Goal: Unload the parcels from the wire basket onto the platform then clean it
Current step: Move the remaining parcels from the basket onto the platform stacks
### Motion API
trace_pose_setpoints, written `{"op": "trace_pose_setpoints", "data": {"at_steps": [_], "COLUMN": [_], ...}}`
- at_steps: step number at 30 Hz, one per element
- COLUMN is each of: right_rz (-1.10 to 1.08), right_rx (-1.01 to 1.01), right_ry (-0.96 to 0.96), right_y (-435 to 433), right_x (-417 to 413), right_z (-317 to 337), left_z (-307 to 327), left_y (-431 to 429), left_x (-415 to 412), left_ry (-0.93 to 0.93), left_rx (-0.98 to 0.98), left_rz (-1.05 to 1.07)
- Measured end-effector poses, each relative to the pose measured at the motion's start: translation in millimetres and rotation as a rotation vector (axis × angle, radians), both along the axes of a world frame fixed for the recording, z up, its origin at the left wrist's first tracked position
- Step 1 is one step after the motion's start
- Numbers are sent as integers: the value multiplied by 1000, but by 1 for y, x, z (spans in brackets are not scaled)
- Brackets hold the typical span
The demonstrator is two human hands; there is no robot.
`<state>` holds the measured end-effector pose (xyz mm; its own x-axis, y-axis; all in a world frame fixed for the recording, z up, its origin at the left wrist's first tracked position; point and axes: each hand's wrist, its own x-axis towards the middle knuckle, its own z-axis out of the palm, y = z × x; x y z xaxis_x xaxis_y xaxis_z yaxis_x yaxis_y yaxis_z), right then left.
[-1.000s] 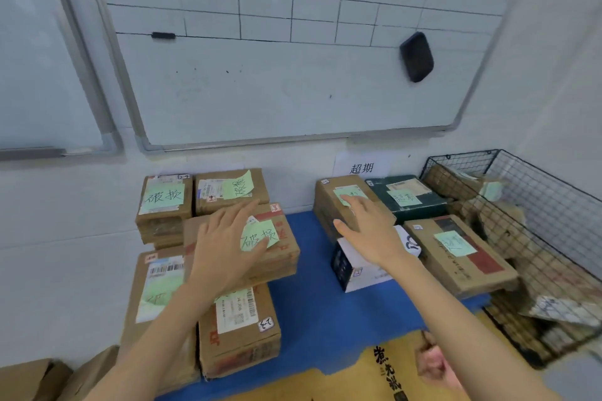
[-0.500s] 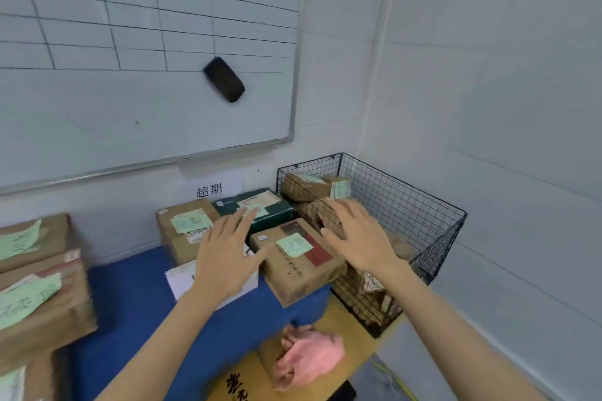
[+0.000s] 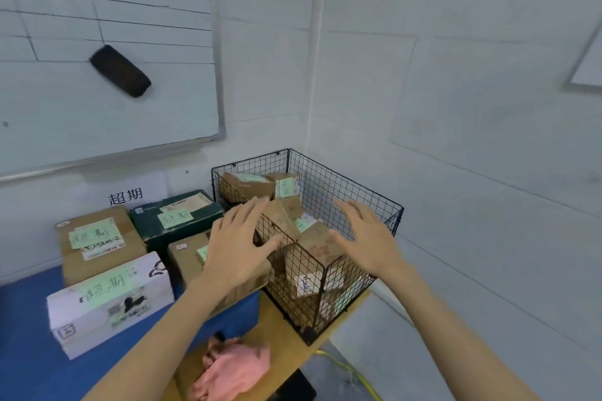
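A black wire basket (image 3: 351, 192) stands in the room corner on a wooden board, holding several brown cardboard parcels (image 3: 312, 244) with green notes. My left hand (image 3: 237, 244) hovers with spread fingers over the basket's near left rim. My right hand (image 3: 368, 238) hovers spread over its right side. Neither hand holds anything. The blue platform (image 3: 29, 365) lies to the left with a white parcel (image 3: 110, 303), a brown parcel (image 3: 97, 238), a dark green parcel (image 3: 176, 215) and another brown parcel (image 3: 189, 257) partly hidden by my left hand.
A pink cloth (image 3: 231, 371) lies crumpled on the wooden board (image 3: 280, 329) in front of the basket. A whiteboard (image 3: 97, 101) with a black eraser (image 3: 120, 75) hangs above the platform. White walls close in behind and right of the basket. A yellow cable (image 3: 351, 374) runs on the floor.
The view has swung right from the platform parcels to the basket. Both hands have moved from over the parcels to above the basket, fingers still spread.
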<state>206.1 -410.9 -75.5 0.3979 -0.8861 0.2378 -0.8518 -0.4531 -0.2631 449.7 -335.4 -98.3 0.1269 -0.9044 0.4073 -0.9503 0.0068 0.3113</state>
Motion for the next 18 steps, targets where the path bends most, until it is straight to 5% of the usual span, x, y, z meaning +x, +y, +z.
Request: {"op": "trace_pose_setpoints", "data": {"at_steps": [18], "right_rz": [249], "right_rx": [72], "right_ry": [-42], "right_y": [-179], "right_x": [-24], "right_z": [0], "left_z": [-1], "left_y": [-175], "left_x": [-16], "left_ry": [-67], "left_rx": [64], "left_rz": [181]}}
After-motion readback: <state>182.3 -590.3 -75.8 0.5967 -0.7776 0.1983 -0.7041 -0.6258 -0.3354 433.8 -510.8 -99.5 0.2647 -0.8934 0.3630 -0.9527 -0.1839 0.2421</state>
